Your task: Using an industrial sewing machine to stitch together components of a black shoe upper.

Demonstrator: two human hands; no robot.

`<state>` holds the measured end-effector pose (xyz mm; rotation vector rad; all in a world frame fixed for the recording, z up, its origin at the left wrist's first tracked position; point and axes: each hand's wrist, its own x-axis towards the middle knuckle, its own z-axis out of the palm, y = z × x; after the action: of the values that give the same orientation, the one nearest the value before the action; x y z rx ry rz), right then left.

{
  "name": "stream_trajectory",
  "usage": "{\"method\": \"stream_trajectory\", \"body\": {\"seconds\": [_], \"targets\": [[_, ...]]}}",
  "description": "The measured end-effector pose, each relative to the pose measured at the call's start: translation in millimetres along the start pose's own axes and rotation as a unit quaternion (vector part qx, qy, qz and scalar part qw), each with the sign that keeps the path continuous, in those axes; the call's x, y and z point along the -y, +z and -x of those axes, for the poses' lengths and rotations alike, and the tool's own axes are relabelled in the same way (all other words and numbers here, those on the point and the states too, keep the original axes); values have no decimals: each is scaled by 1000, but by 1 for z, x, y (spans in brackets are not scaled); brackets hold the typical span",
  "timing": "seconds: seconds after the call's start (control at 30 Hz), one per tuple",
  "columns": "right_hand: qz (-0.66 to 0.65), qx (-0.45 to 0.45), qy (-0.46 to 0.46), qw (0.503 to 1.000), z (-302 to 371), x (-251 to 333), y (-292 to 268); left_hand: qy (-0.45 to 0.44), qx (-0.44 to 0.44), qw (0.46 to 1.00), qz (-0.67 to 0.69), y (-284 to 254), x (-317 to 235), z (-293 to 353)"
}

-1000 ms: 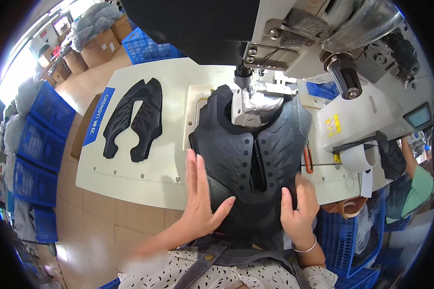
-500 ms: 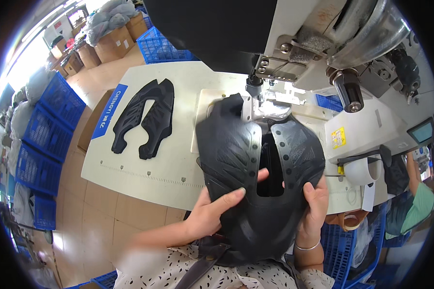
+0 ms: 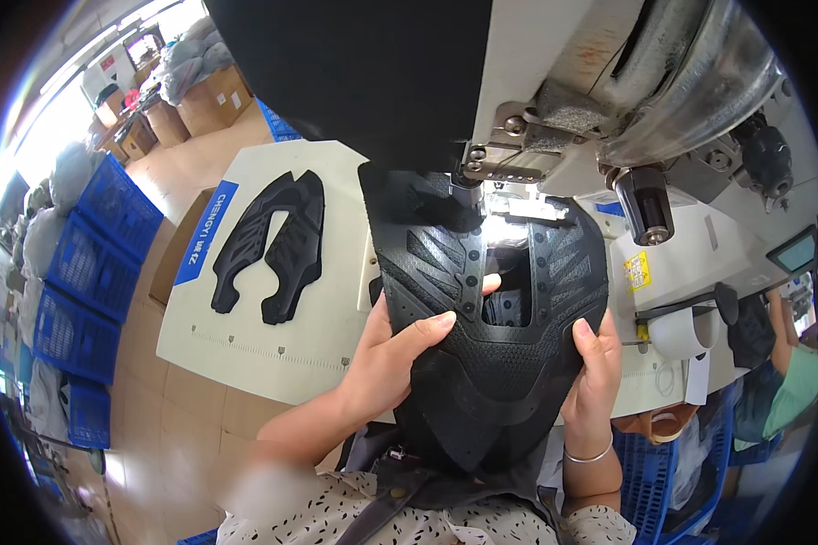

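A black shoe upper (image 3: 495, 359) with a textured surface and rows of eyelets is held between my hands, its far part under the sewing machine head (image 3: 518, 136). My left hand (image 3: 382, 356) grips its left side, thumb on top, with a fingertip showing in the throat opening. On the right edge, my right hand (image 3: 594, 368) is closed, thumb on top and the other fingers partly hidden beneath. The needle area is largely hidden by the machine and the upper. Another flat black upper piece (image 3: 293, 250) lies on the machine table (image 3: 245, 350) to the left.
Blue crates (image 3: 91, 263) stand stacked at the far left, with cardboard boxes (image 3: 211, 102) behind. A dark rounded machine part (image 3: 643, 204) hangs at the right above a white housing (image 3: 682, 245). Another blue crate (image 3: 650, 481) stands low right. A person in a green top (image 3: 795, 391) is beyond.
The held upper has moved farther in under the machine head, and its toe part now shows more openly. My hands have kept their grip, shifting slightly up. The whole view has shifted a little.
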<state>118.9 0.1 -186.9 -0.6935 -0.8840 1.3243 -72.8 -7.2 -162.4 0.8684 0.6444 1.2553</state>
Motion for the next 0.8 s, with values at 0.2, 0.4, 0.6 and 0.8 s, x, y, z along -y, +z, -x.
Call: {"method": "stream_trajectory", "body": {"seconds": [0.2, 0.4, 0.6, 0.8], "targets": [[38, 0, -44, 998, 2, -1, -3, 33, 8, 998, -49, 5, 7, -2], [48, 8, -58, 997, 2, -1, -7, 40, 26, 996, -72, 3, 8, -5], [64, 13, -39, 997, 0, 1, -13, 67, -22, 989, -133, -2, 19, -1], [136, 40, -30, 990, 3, 6, -15, 61, -85, 969, -224, -6, 24, 7]]}}
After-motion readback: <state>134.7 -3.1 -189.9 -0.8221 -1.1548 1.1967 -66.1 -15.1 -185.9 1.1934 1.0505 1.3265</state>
